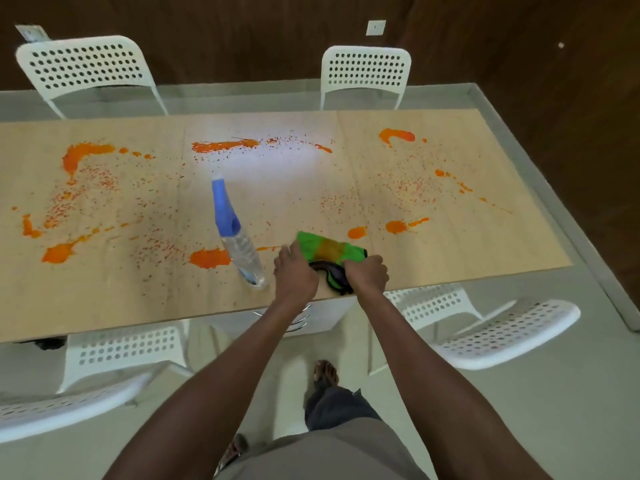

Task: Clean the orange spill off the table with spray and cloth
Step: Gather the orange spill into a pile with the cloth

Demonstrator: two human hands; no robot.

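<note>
Fingers (363,268) of the right hand (367,276) clutch the soft, limp cloth (325,249); left hand (294,271) pinches its edge, best bunched.

Both hands (296,275) (367,275) gripping green cloth (325,251), spray bottle (239,240) beside, orange spill (209,258) on table (104,299)

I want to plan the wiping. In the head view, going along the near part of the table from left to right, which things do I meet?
Large orange splash → orange puddle → spray bottle → left hand → green cloth → right hand → orange blot.
</note>
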